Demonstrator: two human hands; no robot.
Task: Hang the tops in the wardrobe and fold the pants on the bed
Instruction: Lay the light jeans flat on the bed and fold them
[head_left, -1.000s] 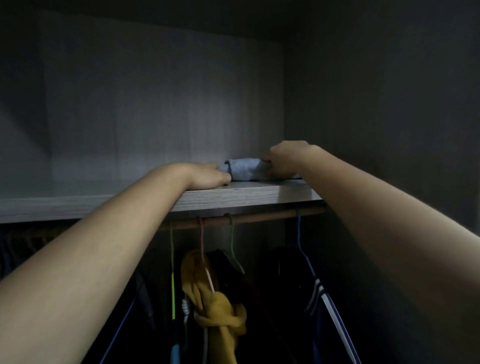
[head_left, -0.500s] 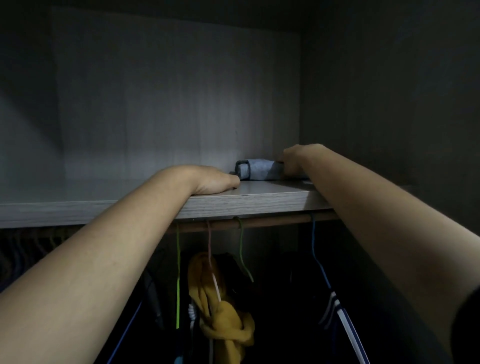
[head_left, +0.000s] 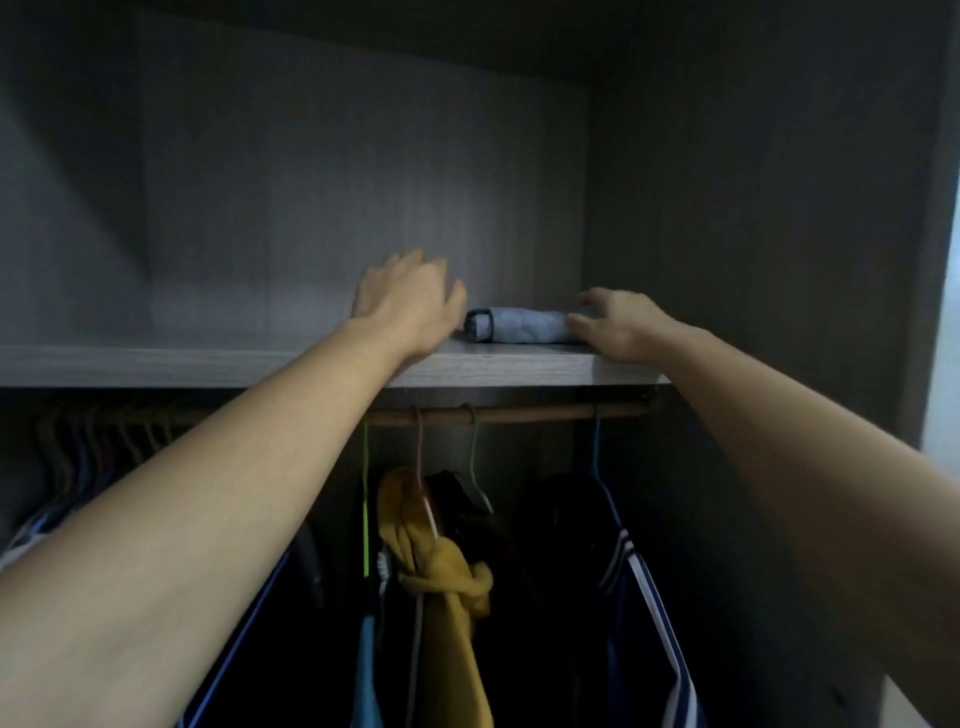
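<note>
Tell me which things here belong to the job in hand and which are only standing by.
In the job: folded blue garment on the shelf; left hand beside it, right hand at its other end.
Only there: yellow garment, dark striped garment, hangers at the left of the rail.

Dim and low in contrast, lit from behind the camera and from the right, with a pale, blown-out strip of daylight down the right edge. Broad diagonal shadow across the back panel at upper left. Brightest along the forearms and the front edge of the shelf. Near black below the rail, apart from a yellow garment and white stripes on a dark top. Motion blur on the fingers of the left hand, milder on the right hand. Grainy, with straight lines bowed toward the corners.
</note>
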